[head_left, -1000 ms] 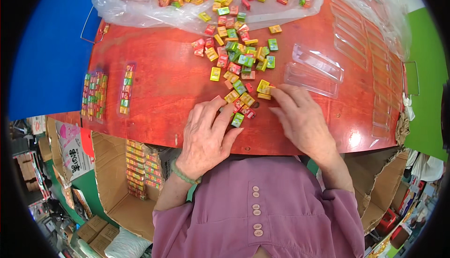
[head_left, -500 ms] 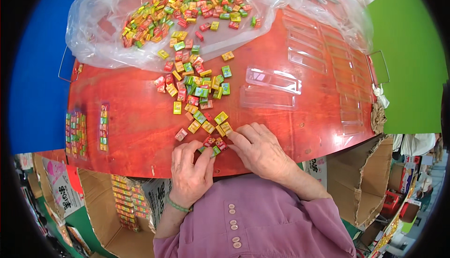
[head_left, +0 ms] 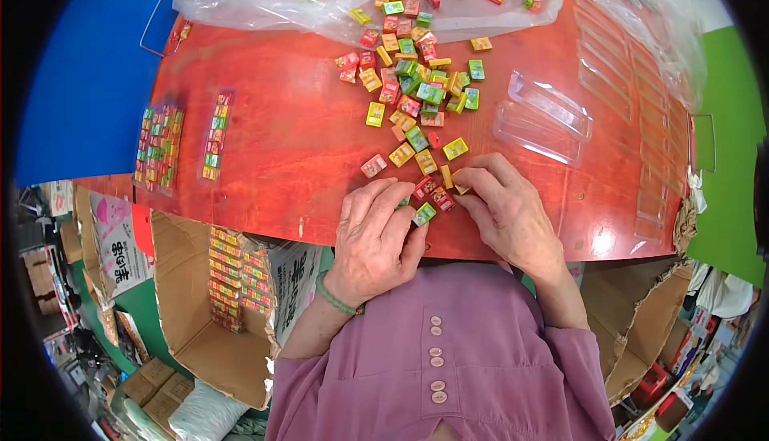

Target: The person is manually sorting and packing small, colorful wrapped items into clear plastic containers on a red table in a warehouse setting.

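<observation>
My left hand (head_left: 375,239) rests at the table's front edge, fingers curled together over a small green box (head_left: 404,201) that is mostly hidden. Just beyond its thumb lies a green-and-white box (head_left: 424,214). Two red boxes (head_left: 441,198) sit side by side between my hands. With thumb and fingertips, my right hand (head_left: 511,215) pinches a small yellow box (head_left: 460,188), partly covered by the fingers. A narrow yellow box (head_left: 446,176) stands beside it. Farther off, a loose trail of small red, green, yellow and orange boxes (head_left: 431,93) leads away from me.
A clear plastic bag (head_left: 240,12) holds many more boxes at the back. Clear plastic trays (head_left: 538,132) lie on the right of the red table (head_left: 264,144). Filled trays (head_left: 159,149) are on the left. Open cardboard boxes (head_left: 188,281) stand below the front edge.
The view has shifted, so the table appears higher and farther right. My right hand has drawn a yellow box toward the red ones. My left hand stays by the nearest boxes.
</observation>
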Motion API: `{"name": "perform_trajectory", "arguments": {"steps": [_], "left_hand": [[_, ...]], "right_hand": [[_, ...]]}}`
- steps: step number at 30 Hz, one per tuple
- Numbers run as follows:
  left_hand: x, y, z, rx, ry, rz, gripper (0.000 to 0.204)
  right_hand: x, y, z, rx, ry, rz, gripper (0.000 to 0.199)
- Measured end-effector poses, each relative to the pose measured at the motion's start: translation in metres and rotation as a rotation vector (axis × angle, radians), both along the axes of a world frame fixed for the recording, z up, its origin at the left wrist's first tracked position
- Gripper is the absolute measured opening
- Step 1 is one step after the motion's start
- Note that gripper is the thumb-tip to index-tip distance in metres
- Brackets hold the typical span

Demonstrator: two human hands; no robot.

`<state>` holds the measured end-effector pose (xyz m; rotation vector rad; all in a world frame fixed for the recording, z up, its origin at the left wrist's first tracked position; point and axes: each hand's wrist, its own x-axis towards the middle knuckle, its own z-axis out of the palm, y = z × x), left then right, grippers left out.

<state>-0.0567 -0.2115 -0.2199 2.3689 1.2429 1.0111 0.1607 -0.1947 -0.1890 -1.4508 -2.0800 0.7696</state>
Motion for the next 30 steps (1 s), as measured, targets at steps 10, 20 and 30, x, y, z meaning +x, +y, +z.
{"name": "perform_trajectory", "arguments": {"steps": [10,20,30], "left_hand": [[-0.006,-0.002,0.000,-0.040,0.050,0.060,0.040],[-0.028,0.007,0.009,-0.203,0.001,-0.053,0.051],[-0.019,0.002,0.008,-0.163,0.058,-0.012,0.054]], "right_hand": [[0.005,-0.018,-0.001,0.020,0.085,-0.106,0.020],[0.032,-0.033,0.004,-0.129,0.219,-0.354,0.013],[0.022,-0.021,0.023,-0.175,-0.047,-0.096,0.040]]}}
